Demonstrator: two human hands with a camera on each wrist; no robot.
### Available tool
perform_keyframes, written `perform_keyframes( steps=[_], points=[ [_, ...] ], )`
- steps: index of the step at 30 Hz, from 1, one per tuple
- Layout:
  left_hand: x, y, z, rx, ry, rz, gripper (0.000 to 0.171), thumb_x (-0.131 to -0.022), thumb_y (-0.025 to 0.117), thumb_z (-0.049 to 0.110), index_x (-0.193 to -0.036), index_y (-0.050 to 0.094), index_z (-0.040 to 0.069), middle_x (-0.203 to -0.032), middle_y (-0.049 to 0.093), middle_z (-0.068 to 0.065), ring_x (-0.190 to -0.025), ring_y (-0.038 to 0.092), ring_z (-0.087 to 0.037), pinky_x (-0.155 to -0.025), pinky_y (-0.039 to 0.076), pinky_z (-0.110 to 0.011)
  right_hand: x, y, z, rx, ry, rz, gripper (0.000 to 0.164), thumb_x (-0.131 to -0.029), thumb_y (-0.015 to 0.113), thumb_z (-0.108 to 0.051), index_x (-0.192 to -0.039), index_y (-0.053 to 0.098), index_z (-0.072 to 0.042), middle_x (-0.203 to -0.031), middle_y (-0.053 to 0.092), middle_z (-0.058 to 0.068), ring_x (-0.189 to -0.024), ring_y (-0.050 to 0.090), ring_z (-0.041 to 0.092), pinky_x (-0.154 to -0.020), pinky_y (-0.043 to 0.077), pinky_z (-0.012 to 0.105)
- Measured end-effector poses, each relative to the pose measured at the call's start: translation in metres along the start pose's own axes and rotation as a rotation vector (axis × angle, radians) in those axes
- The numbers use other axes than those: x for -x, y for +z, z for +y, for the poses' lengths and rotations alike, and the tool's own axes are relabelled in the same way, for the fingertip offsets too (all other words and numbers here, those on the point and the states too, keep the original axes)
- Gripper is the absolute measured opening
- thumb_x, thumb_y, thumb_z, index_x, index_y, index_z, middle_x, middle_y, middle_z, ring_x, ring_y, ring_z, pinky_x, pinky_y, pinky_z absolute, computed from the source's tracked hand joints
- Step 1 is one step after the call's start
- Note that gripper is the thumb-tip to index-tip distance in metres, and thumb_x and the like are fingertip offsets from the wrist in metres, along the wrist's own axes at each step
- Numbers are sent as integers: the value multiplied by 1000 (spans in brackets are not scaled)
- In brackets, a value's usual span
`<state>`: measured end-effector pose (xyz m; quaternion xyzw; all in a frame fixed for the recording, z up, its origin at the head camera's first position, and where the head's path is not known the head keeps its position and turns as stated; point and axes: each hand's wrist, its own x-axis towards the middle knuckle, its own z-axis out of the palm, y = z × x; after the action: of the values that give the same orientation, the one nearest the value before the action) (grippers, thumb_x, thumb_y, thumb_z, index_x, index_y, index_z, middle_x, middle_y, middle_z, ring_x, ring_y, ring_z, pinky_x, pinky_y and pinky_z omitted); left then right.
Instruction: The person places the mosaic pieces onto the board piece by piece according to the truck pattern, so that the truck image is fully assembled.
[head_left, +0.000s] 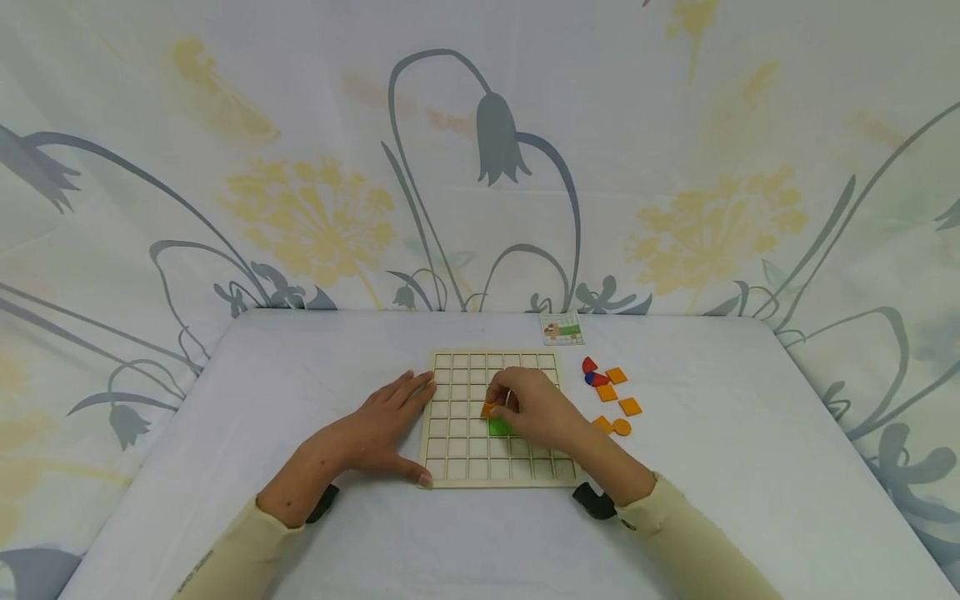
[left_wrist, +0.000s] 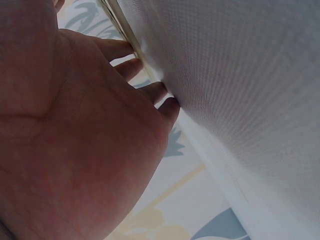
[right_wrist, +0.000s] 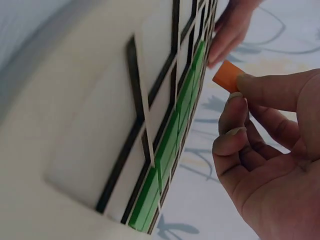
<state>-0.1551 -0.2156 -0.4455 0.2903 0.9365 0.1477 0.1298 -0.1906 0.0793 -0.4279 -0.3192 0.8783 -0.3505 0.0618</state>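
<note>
A pale wooden grid board (head_left: 457,483) lies on the white table, divided into square cells. My left hand (head_left: 382,429) rests at the board's left edge, fingers spread and fairly straight; in the left wrist view its fingertips (left_wrist: 169,106) touch the rim. Over the middle of the board, my right hand (head_left: 536,408) pinches an orange square tile (right_wrist: 228,76) between thumb and fingers. Green tiles (right_wrist: 167,137) sit in a row of cells in the right wrist view. Only one green piece (head_left: 498,427) shows in the head view, the others hidden beneath the right hand.
Right of the board lie several orange tiles (head_left: 630,407), an orange round piece (head_left: 622,427), and red pieces (head_left: 589,364) with a blue piece (head_left: 590,378). A small picture card (head_left: 561,328) lies behind the board. Flowered cloth (head_left: 480,208) hangs beyond the table's back edge.
</note>
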Motion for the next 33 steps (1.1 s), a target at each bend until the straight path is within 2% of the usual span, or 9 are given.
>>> perform_keyframes(
  steps=[9, 17, 21, 25, 33],
  points=[
    [2, -1, -1, -2, 6, 3, 133, -77, 83, 73, -169, 20, 1, -178, 11, -15, -163, 7, -44, -127, 21, -64, -7, 15, -6, -4, -38, -21, 9, -96, 76, -4, -97, 73, -12, -90, 67, -5, -71, 54, 8, -69, 51, 26],
    [1, 0, -2, 11, -1, 6, 134, -76, 82, 74, -169, 19, 2, -178, 10, -12, -163, 6, -42, -128, 20, -63, -10, 19, -10, 44, 5, -29, 11, -97, 74, -3, -94, 74, -14, -89, 66, -7, -78, 56, 11, -72, 51, 28],
    [0, 0, -2, 13, -1, 5, 134, -76, 83, 74, -169, 19, 3, -178, 10, -12, -163, 6, -42, -128, 20, -63, -10, 20, -9, 90, -4, -38, 9, -96, 77, -5, -92, 76, -14, -88, 64, -7, -80, 57, 11, -74, 52, 30],
    [0, 0, -1, 13, -3, 2, 133, -76, 83, 74, -169, 19, 3, -178, 10, -12, -163, 6, -42, -128, 20, -63, -10, 22, -10, 146, -14, -55, 4, -95, 79, -8, -96, 81, -11, -91, 66, -4, -82, 58, 11, -76, 53, 31],
    [-1, 0, -1, 0, -13, -7, 134, -76, 82, 75, -170, 18, 4, -178, 9, -11, -164, 6, -41, -128, 19, -62, -6, 21, -12, 137, 4, -48, 9, -96, 79, -8, -103, 83, -7, -97, 66, 1, -81, 57, 11, -74, 52, 28]
  ],
)
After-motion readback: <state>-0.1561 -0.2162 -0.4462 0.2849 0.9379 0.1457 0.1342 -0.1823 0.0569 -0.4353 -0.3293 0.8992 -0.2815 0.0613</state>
